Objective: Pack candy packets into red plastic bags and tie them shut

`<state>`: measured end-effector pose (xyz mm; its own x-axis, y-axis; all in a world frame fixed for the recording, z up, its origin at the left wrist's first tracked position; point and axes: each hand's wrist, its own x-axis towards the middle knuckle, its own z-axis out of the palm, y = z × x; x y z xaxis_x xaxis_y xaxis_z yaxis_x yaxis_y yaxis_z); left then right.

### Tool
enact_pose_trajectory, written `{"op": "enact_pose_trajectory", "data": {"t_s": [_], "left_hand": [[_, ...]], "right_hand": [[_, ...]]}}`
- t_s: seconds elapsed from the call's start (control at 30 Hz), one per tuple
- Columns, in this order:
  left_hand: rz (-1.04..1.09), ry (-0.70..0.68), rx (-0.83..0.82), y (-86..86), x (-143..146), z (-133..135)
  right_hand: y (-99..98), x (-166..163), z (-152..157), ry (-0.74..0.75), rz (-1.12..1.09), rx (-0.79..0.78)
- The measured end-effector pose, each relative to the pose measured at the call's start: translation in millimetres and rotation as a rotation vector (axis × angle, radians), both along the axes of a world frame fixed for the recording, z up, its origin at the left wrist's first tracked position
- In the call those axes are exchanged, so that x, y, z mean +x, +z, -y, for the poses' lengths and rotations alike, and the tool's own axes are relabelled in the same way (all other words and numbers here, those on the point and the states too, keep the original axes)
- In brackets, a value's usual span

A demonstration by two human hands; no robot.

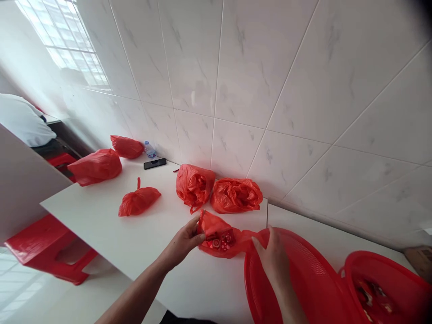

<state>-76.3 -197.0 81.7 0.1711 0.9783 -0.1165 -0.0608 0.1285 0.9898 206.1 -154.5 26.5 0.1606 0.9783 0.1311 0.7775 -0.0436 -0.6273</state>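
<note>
A red plastic bag (219,253) lies with its mouth spread between my two hands, above the white table near the basket rim. Inside it, small red pieces with white and pink markings (221,241) show; what they are I cannot make out. My left hand (189,236) pinches the bag's left edge between thumb and fingers. On the other side my right hand (272,252) grips the stretched right end of the bag, over the large red plastic basket (302,274). Its fingertips are partly blurred.
Bunched red bags (195,182) stand by the tiled wall, and more red bags (138,201) sit farther left. Nearby are a phone (155,164) and water bottle (150,150). A second red basket (388,274) holds small items. A red stool (43,243) and a seated person (23,119) are left.
</note>
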Motion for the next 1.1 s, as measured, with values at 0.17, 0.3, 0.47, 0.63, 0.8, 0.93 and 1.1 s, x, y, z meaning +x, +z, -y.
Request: {"op": "enact_pose_trajectory", "data": {"t_s": [0.17, 0.3, 0.47, 0.63, 0.8, 0.93, 1.1], "left_hand": [[-0.034, 0.023, -0.010, -0.6, -1, 2], [-0.123, 0.091, -0.026, -4.2, -3, 1], [-0.263, 0.260, -0.021, -4.9, -7, 0], [-0.719, 0.231, 0.219, 18.3, -7, 4], [-0.892, 0.132, 0.349, 41.5, 2, 8], [-0.734, -0.013, 0.323, 44.1, 20, 9], [-0.516, -0.035, 0.262, 26.3, 39, 8]], "right_hand": [[-9.1, 5, -3, 0.133, -0.033, -0.309], [26.2, -10, -1, 0.260, -0.369, -0.203], [64.4, -26, -4, 0.345, -0.511, 0.009], [52.4, -38, -6, 0.273, -0.872, -0.148], [42.4, -56, 12, 0.235, -1.204, -0.243], [46.9, -73, 33, 0.477, -1.000, -0.441], [32.4, -91, 39, 0.523, -0.880, -0.557]]}}
